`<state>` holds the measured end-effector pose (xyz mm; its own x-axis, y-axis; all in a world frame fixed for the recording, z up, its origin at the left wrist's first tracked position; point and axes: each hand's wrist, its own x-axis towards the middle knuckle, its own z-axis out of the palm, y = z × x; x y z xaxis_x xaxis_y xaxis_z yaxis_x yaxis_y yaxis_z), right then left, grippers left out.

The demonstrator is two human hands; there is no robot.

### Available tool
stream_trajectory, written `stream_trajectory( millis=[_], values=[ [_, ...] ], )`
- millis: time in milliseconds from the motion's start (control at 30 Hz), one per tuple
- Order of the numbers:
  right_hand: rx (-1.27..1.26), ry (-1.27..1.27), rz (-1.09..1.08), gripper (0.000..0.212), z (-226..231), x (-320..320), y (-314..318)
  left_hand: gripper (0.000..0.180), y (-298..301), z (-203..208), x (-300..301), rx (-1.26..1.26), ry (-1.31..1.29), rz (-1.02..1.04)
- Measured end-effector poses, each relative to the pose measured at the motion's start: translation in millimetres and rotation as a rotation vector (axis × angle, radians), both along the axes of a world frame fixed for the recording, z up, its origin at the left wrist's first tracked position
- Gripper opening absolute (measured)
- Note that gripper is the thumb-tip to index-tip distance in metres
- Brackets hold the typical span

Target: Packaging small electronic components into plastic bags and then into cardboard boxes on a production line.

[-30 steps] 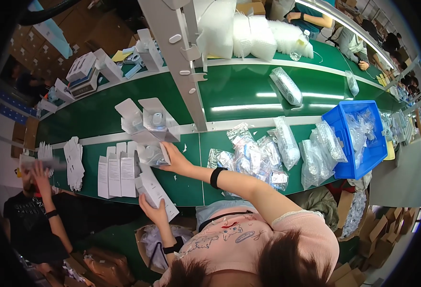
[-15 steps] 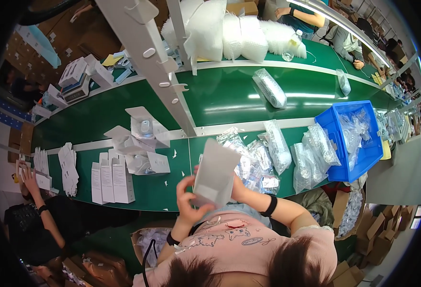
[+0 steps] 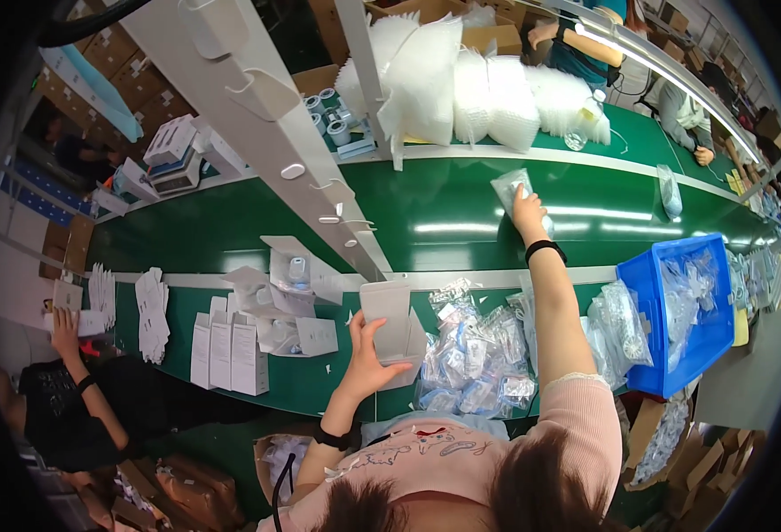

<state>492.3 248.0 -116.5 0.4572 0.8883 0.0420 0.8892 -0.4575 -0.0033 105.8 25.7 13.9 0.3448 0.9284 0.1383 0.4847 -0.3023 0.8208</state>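
My left hand (image 3: 369, 358) grips an open white cardboard box (image 3: 387, 306) by its side, with the lid flap raised. The box stands over the front part of the green bench, just left of a pile of small clear bags (image 3: 468, 359) with blue and white contents. Stretched far forward, my right hand (image 3: 529, 213) has its fingers closed over a clear plastic-wrapped package (image 3: 504, 186) on the green surface beyond the rail. What is inside that package cannot be made out. Open white boxes with pale devices (image 3: 298, 273) stand left of my left hand.
Closed white boxes (image 3: 231, 350) and flat cartons (image 3: 152, 315) stand at left, near a co-worker's hand (image 3: 66, 332). A blue bin (image 3: 683, 355) of bagged parts is at right, beside wrapped packages (image 3: 621, 324). A metal post (image 3: 293, 151) rises ahead; bubble-wrap bundles (image 3: 492, 102) lie behind.
My right hand has left the white box and reached forward onto the wrapped package across the rail. The box, still in my left hand, has come down and turned upright beside the bag pile.
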Motion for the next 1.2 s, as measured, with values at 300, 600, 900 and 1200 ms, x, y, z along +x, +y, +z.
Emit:
stream_trajectory(
  millis=[300, 600, 900, 1200],
  values=[
    [0.548, 1.552, 0.334, 0.079, 121, -87, -94, 0.08, 4, -46, 6, 0.003, -0.179, 0.169],
    [1.003, 1.112, 0.323, 0.068, 153, -252, -212, 0.073, -19, -56, 28, 0.058, -0.459, 0.39],
    [-0.105, 0.967, 0.561, 0.039, 236, -234, -242, 0.078, -32, -67, 7, 0.231, -0.44, 0.39],
    [0.484, 0.78, 0.743, 0.044, 133, -185, -240, 0.073, -31, -64, -14, 0.397, -0.363, 0.21]
  ],
)
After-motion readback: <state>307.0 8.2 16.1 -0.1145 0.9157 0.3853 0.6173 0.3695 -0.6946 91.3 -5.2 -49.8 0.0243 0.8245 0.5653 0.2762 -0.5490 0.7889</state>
